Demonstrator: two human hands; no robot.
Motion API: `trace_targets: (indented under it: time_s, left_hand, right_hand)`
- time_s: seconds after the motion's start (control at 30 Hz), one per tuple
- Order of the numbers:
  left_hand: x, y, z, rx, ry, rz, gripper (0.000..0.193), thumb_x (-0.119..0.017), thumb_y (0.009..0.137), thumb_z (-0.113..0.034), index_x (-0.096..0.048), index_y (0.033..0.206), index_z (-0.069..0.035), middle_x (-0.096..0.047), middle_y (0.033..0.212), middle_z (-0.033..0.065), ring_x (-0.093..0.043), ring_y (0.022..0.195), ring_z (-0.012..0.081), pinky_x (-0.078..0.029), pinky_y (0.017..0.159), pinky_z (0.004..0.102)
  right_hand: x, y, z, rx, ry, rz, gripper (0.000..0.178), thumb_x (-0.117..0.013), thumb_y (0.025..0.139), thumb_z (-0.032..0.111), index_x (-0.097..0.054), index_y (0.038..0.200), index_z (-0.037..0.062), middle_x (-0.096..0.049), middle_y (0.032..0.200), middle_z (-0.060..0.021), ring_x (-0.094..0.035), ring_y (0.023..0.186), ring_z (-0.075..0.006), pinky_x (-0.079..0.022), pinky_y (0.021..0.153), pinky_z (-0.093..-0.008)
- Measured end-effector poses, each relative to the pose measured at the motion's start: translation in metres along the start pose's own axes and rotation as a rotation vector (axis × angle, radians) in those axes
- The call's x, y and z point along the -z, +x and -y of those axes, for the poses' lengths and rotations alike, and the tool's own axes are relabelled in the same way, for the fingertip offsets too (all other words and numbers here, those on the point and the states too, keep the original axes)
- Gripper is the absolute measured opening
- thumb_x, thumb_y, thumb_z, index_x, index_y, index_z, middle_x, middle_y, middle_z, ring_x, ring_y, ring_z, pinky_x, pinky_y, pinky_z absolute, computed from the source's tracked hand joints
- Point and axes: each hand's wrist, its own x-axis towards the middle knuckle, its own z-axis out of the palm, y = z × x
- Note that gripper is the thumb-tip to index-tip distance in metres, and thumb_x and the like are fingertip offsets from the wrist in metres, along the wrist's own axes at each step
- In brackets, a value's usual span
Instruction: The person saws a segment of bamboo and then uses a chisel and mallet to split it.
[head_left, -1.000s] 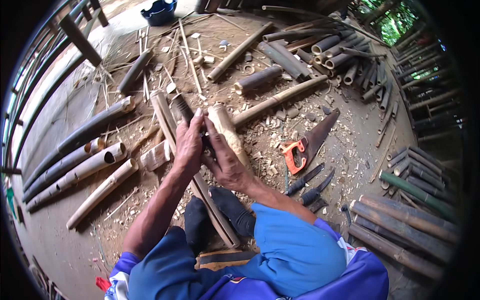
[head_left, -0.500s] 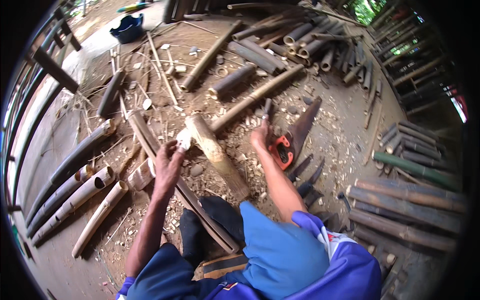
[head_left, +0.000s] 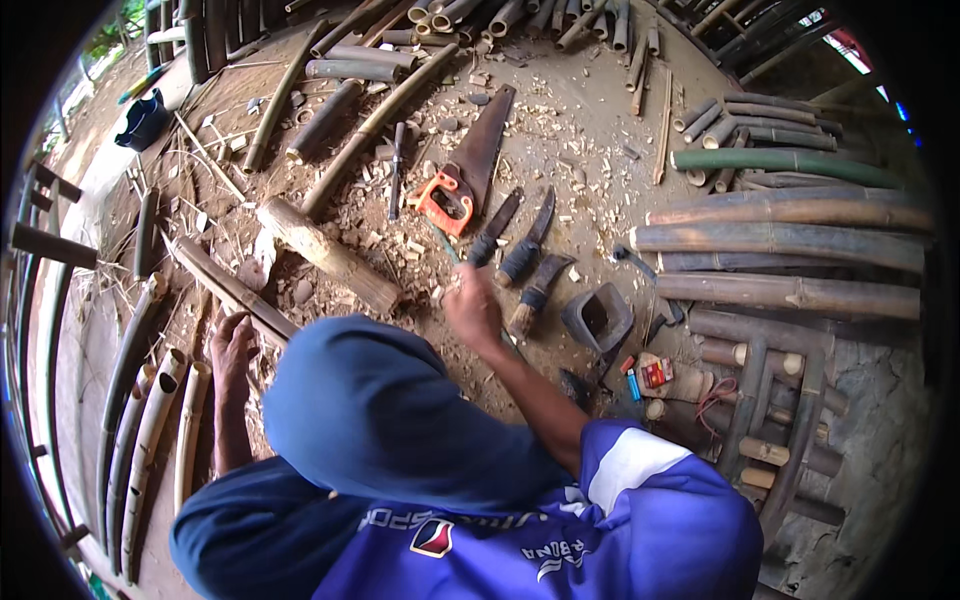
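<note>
My right hand (head_left: 470, 303) is closed round a thin greenish rod (head_left: 446, 243), whose upper end reaches toward the orange handle of a saw (head_left: 470, 175). My left hand (head_left: 232, 345) hangs beside a long split bamboo pole (head_left: 225, 280), fingers loosely bent and apart, with nothing seen in them. A short, pale, shaved log (head_left: 330, 255) lies between my hands. Left of the saw lies a slim chisel-like tool (head_left: 397, 170). Several dark-handled knives (head_left: 520, 255) rest to the right of my right hand. My raised knee hides part of the pole.
Cut bamboo lengths (head_left: 150, 440) lie at the left, and thick dark ones (head_left: 780, 240) at the right. A square dark container (head_left: 598, 318) stands near a blue lighter (head_left: 633, 385) and a small red box (head_left: 655, 372). A dark bucket (head_left: 142, 120) sits far left. Wood chips litter the ground.
The view has swung right. My right hand has left the chisel-like tool, come back nearer me and taken the thin rod. My left hand has drawn back from the white piece near the log.
</note>
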Motion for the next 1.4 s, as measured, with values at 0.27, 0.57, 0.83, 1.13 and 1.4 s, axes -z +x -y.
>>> trace_targets:
  time_s: [0.27,0.57,0.83,1.13,1.4]
  left_hand:
    - [0.028,-0.028,0.005,0.039,-0.114,-0.063,0.033,-0.066,0.095,-0.03,-0.068,0.116,-0.005,-0.068,0.095,0.0045,-0.063,0.084,0.0143,-0.051,0.072,0.0312]
    - [0.006,-0.017,0.038,0.249,-0.277,-0.073,0.034,-0.072,0.093,-0.033,-0.067,0.11,-0.004,-0.065,0.088,0.0025,-0.062,0.079,0.0107,-0.053,0.066,0.0286]
    - [-0.056,0.017,0.081,0.059,-0.322,-0.127,0.055,-0.087,0.079,-0.028,-0.065,0.115,0.007,-0.072,0.097,0.0114,-0.069,0.08,0.0189,-0.056,0.072,0.0358]
    - [-0.037,0.055,0.063,0.12,-0.162,-0.345,0.033,-0.082,0.079,-0.02,-0.075,0.102,0.003,-0.075,0.087,0.0114,-0.068,0.076,0.0143,-0.055,0.072,0.0323]
    - [-0.034,0.037,0.042,0.182,-0.089,-0.412,0.041,-0.084,0.072,-0.033,-0.076,0.096,0.0,-0.075,0.085,0.0183,-0.074,0.077,0.0245,-0.057,0.072,0.0392]
  right_hand:
    - [0.015,0.037,-0.12,-0.448,-0.437,-0.248,0.079,-0.066,0.086,0.023,-0.026,0.152,0.0104,-0.037,0.139,-0.0291,-0.043,0.125,-0.0474,-0.033,0.105,-0.0591]
    - [0.05,0.091,-0.11,0.215,0.07,-0.65,0.064,-0.055,0.087,0.021,-0.039,0.141,-0.0098,-0.053,0.123,-0.0259,-0.055,0.112,-0.0391,-0.044,0.098,-0.0444]
    - [-0.044,0.092,0.191,-0.157,1.251,0.831,0.034,-0.051,0.088,0.02,-0.052,0.113,-0.0027,-0.064,0.09,-0.0153,-0.065,0.069,-0.0266,-0.059,0.062,-0.0357]
    - [-0.164,0.058,0.225,-0.013,0.866,1.094,0.031,-0.043,0.098,0.017,-0.053,0.117,-0.0057,-0.069,0.082,-0.0188,-0.07,0.061,-0.0246,-0.062,0.05,-0.0362]
    - [-0.171,0.033,0.211,-0.05,0.726,1.139,0.035,-0.039,0.1,0.021,-0.053,0.118,-0.0053,-0.068,0.08,-0.0153,-0.066,0.055,-0.0221,-0.058,0.047,-0.035]
